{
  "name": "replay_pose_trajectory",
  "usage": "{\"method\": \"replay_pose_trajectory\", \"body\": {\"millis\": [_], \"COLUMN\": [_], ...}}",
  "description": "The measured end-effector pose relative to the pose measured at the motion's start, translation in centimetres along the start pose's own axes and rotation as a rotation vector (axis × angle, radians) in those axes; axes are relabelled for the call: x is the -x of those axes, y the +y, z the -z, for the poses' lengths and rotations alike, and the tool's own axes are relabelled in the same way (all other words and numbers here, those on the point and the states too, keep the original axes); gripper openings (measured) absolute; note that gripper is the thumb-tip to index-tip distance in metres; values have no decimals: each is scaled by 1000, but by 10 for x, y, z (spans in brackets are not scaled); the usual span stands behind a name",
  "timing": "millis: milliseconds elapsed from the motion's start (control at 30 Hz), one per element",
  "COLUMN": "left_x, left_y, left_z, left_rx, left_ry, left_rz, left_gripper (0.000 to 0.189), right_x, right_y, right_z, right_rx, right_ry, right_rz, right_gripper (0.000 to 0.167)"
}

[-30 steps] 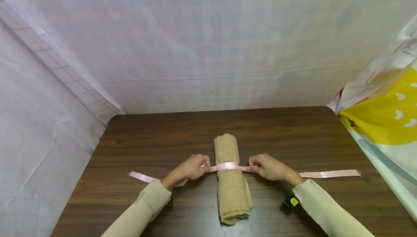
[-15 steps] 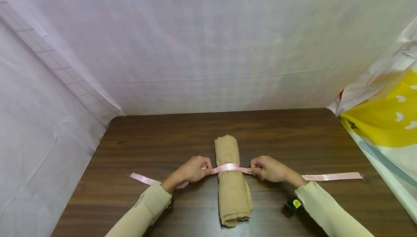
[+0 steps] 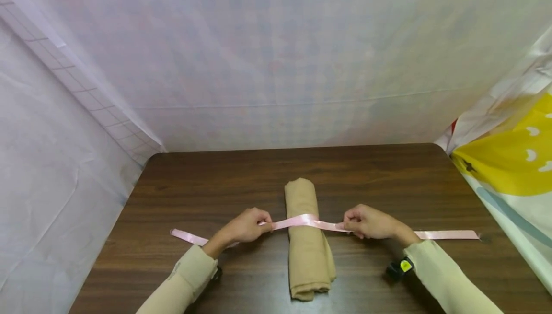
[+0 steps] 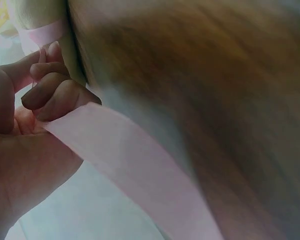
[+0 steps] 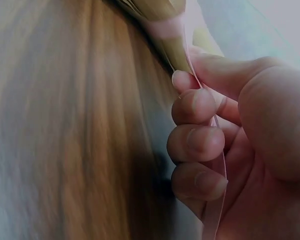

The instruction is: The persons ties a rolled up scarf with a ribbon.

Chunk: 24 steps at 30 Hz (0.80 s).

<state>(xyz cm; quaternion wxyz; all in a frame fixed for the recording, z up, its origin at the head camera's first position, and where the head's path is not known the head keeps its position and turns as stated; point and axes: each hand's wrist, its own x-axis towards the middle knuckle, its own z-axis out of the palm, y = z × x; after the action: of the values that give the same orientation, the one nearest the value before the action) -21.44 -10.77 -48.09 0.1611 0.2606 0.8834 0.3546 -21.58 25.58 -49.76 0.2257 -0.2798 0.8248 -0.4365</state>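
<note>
The tan roll lies lengthwise mid-bench under a pink ribbon, which the left hand at nine o'clock and right hand at three each pinch, apparently drawing it taut.

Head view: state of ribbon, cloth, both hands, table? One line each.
ribbon: pink, stretched across the top of the cloth, both ends trailing flat on the table.
cloth: tan, rolled up, lying on the table under the ribbon.
left hand: fingers curled, pinching the ribbon left of the cloth.
right hand: fingers curled, gripping the ribbon right of the cloth.
table: dark wood, bearing the cloth and ribbon ends.
</note>
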Motion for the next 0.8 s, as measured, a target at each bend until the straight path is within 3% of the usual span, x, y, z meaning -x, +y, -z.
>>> {"method": "replay_pose_trajectory", "body": {"millis": [200, 367, 667, 800], "left_x": [7, 12, 21, 24], "left_y": [-11, -17, -22, -21], "left_z": [5, 10, 21, 26], "left_rx": [17, 62, 130, 132], "left_ry": [-15, -35, -64, -60], "left_rz": [-26, -2, 2, -1], "left_gripper": [21, 24, 27, 25], "right_x": [11, 20, 30, 35], "right_y": [9, 14, 15, 11], "right_z": [11, 20, 30, 36], "right_rx": [-27, -30, -83, -134], "right_ry": [-25, -51, -93, -93], "right_rz": [-21, -14, -40, -25], "right_gripper": [32, 29, 28, 20]}}
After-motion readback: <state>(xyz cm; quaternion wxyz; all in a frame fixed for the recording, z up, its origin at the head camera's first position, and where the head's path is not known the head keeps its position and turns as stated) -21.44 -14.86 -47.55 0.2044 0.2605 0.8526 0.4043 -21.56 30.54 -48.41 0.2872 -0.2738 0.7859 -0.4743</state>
